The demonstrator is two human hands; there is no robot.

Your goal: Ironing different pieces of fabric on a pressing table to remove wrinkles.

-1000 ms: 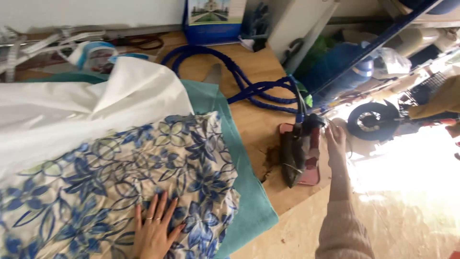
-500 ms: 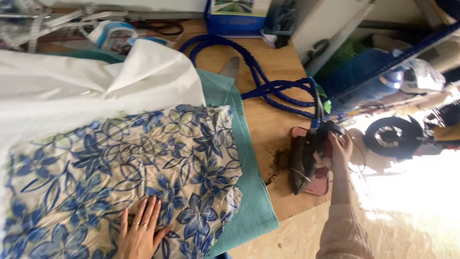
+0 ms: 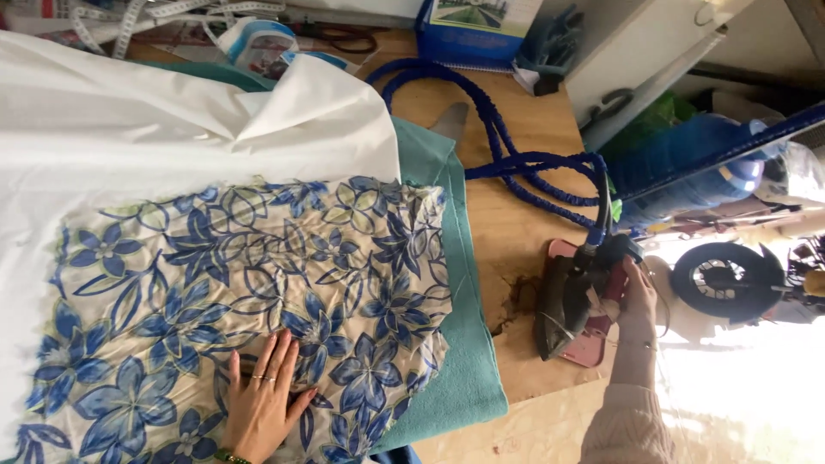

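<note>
On the near left of the table, the left hand (image 3: 262, 404) lies flat, fingers spread, on crumpled cream fabric (image 3: 249, 292) printed with blue flowers; far right, the right hand (image 3: 638, 296) grips a dark iron (image 3: 563, 296).

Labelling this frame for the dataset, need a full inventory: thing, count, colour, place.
floral fabric: 1, cream with blue flowers, lying flat at centre left
white cloth: 1, white, under the floral fabric, upper left
teal pad: 1, teal, beneath both cloths
wooden table: 1, light brown, centre
iron: 1, dark, on a pink rest at the table's right edge
blue hose: 1, dark blue, coiled from the table top to the iron
measuring tape: 1, white, top left
left hand: flat on the floral fabric, fingers spread
right hand: on the iron's handle; grip not clear
</note>
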